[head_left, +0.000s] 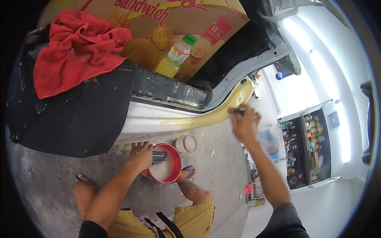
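My right hand is closed around a small dark block, held against the yellow-coated curve of a white car body panel. The yellow coat looks wet and glossy toward the upper right. Lower and to the left, my left hand is bent, its fingertips close under the panel's bottom edge. A flat black printed piece juts out from that hand over a red bucket of cloudy liquid. The thumb and the grip on the piece are mostly hidden.
A red cloth lies over a black cover at left. A green-capped bottle of yellow liquid stands by a large cardboard box. A pale round container sits behind the bucket. Shelves of cans stand at right.
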Action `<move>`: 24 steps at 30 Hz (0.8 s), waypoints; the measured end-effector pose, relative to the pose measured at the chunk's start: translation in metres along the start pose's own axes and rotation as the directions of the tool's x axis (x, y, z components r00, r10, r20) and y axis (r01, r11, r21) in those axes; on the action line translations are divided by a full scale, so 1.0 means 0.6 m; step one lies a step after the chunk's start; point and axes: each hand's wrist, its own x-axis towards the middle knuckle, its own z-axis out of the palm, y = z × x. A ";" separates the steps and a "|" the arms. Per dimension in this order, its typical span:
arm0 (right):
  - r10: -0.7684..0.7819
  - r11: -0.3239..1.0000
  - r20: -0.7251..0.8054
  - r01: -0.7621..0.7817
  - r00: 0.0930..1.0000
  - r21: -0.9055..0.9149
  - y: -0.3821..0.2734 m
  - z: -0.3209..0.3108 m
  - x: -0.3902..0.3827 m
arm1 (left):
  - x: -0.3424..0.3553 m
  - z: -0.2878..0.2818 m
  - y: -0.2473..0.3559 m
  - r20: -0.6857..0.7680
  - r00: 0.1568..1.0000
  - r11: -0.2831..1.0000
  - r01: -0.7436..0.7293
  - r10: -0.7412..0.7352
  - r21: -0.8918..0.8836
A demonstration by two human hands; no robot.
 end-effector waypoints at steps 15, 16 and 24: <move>-0.083 0.993 -0.067 0.077 0.994 -0.088 0.047 0.000 0.043 | -0.012 0.045 -0.009 0.043 0.999 0.992 -0.018 0.013 0.125; -0.113 0.985 -0.175 0.087 0.978 -0.151 0.045 0.002 0.047 | -0.015 0.040 -0.014 0.051 0.998 0.995 -0.026 0.021 0.097; 0.308 0.780 0.003 -0.254 0.952 0.572 -0.195 0.043 -0.076 | -0.027 0.001 -0.032 0.068 0.996 0.992 0.050 -0.058 0.113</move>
